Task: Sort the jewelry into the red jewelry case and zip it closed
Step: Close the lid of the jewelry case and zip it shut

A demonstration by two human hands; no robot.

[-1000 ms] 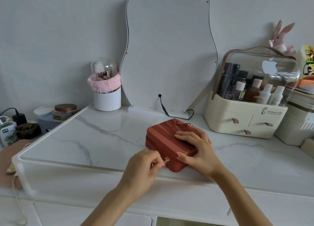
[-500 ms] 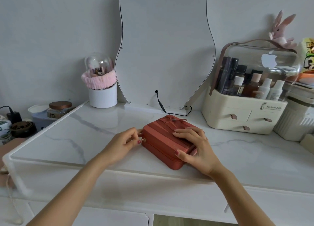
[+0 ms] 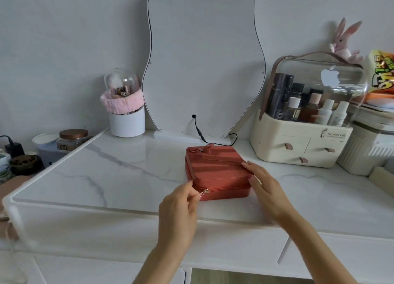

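The red jewelry case (image 3: 215,166) lies flat and closed on the white marble tabletop (image 3: 119,177), its front side facing me. A small gold zipper pull (image 3: 206,191) sits on the front left of the case's zip line. My left hand (image 3: 181,207) pinches that pull between thumb and fingertip. My right hand (image 3: 264,187) rests with straight fingers against the case's right edge and top corner. No loose jewelry is visible.
A wavy mirror (image 3: 204,59) with a black cable (image 3: 200,132) stands behind the case. A cream cosmetics organizer (image 3: 302,143) is at the right, a white brush cup (image 3: 127,123) at back left, and jars (image 3: 72,138) left of the table.
The case has been turned square to me. My left hand moved from the case's left corner to its front, still pinching the zipper pull. My right hand slid to the right edge.
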